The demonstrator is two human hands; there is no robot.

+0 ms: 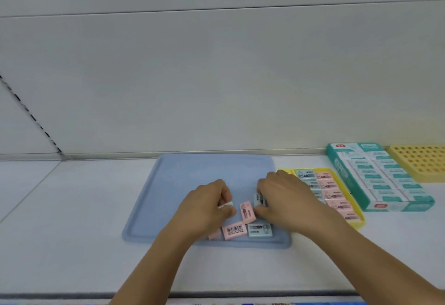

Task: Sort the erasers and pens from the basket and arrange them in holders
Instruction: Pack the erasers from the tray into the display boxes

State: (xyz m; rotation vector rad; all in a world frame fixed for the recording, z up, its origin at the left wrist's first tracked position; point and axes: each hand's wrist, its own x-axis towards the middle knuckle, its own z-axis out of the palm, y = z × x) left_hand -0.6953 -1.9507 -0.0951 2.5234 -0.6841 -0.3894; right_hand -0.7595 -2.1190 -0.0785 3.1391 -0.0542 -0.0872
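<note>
Near the front edge of the blue tray, on the white shelf, my left hand is pinching a pale eraser between curled fingers and thumb. Just right of it a pink eraser is lying free, with a barcode-up pink eraser and a blue eraser closer to the front rim. My right hand is gripping another blue eraser. Beyond the tray's right edge are sitting a yellow holder of erasers, a teal box, and a yellow perforated holder.
</note>
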